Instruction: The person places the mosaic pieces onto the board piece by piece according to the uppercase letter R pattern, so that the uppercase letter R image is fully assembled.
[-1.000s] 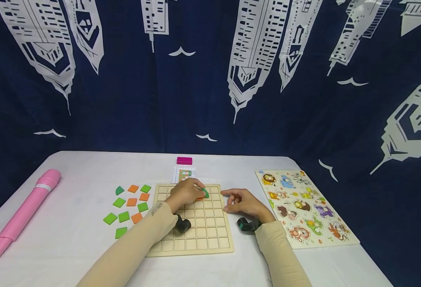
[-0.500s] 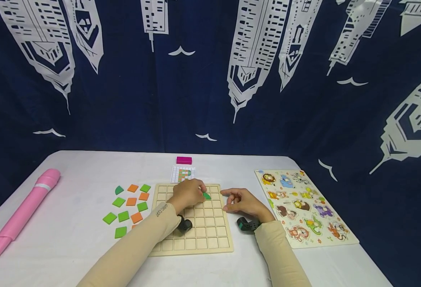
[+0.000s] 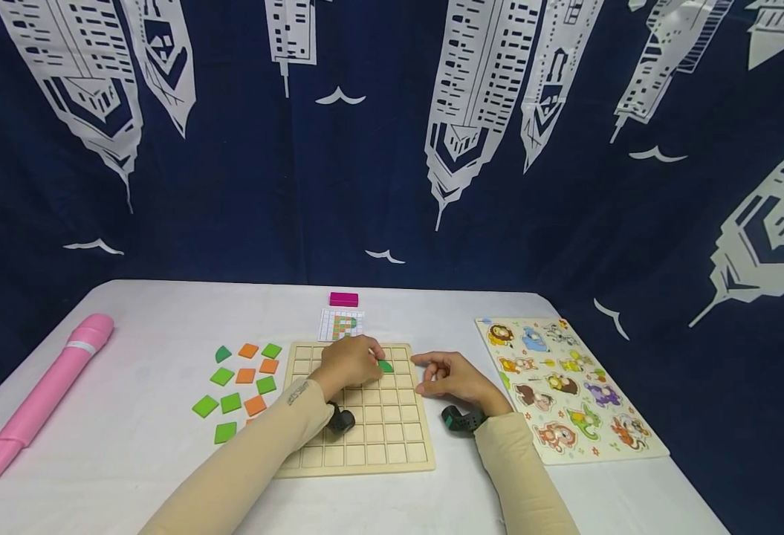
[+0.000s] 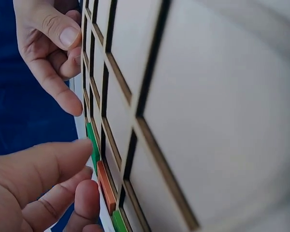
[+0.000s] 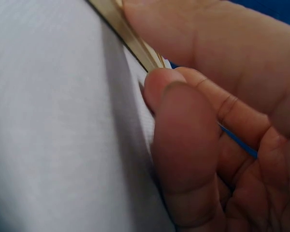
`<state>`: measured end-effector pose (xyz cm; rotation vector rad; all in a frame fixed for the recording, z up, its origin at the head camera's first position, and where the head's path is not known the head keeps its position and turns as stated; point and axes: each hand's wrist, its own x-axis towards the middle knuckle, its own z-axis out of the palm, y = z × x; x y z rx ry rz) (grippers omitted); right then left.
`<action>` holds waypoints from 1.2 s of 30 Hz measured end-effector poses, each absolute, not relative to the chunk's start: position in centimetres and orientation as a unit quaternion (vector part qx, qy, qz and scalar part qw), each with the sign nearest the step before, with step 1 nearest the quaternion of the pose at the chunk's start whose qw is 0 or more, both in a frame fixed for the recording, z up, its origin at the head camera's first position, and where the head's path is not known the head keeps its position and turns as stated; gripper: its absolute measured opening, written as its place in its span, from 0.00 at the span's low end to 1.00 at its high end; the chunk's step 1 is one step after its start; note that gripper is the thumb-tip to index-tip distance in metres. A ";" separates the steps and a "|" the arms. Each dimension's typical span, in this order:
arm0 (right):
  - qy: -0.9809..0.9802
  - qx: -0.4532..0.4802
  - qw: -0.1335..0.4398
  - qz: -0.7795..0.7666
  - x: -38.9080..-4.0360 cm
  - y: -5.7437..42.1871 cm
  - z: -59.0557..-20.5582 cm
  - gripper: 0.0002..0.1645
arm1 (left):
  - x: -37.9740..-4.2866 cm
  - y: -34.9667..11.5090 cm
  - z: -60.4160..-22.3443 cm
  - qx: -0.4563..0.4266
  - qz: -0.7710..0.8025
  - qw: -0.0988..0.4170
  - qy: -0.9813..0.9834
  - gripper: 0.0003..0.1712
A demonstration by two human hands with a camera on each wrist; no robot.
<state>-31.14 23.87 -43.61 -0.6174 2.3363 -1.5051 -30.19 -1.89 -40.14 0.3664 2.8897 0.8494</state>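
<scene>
A square wooden grid board (image 3: 378, 471) lies mid-table. My left hand (image 3: 351, 364) reaches over its upper part, with fingers at a rounded green piece (image 3: 386, 366) that lies flat in a cell. In the left wrist view the thumb touches this green piece (image 4: 93, 145); an orange square tile (image 4: 105, 186) and a green square tile (image 4: 118, 221) sit in the row beside it. At the board's right edge, my right hand (image 3: 455, 377) rests its index finger and thumb; the other fingers are curled and hold nothing.
Several loose green square tiles (image 3: 230, 402), orange square tiles (image 3: 245, 376) and a rounded green piece (image 3: 222, 354) lie left. A pattern card (image 3: 328, 325) and magenta block (image 3: 344, 299) stand behind. A pink microphone-shaped toy (image 3: 47, 397) lies far left, an animal puzzle board (image 3: 559, 446) right.
The rounded green piece, tilted in my left fingers a second ago, has gone down flat into a board cell. My left hand shifted slightly over it; the right hand has not moved.
</scene>
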 end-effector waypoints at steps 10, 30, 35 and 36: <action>0.810 -0.219 0.145 -0.524 -31.1 23.8 -43.6 0.36 | -28.2 -3.9 -39.4 0.161 0.314 0.042 0.934 0.11; 0.810 -0.217 0.150 -0.525 -31.0 23.6 -43.5 0.37 | -22.6 -19.1 -39.3 0.263 0.470 0.007 0.843 0.15; 0.815 -0.215 0.146 -0.518 -30.9 23.6 -43.5 0.37 | -22.2 -21.8 -39.3 0.247 0.496 -0.001 0.833 0.16; 0.815 -0.217 0.145 -0.517 -30.9 23.6 -43.4 0.37 | -22.1 -22.3 -39.3 0.242 0.499 -0.001 0.832 0.16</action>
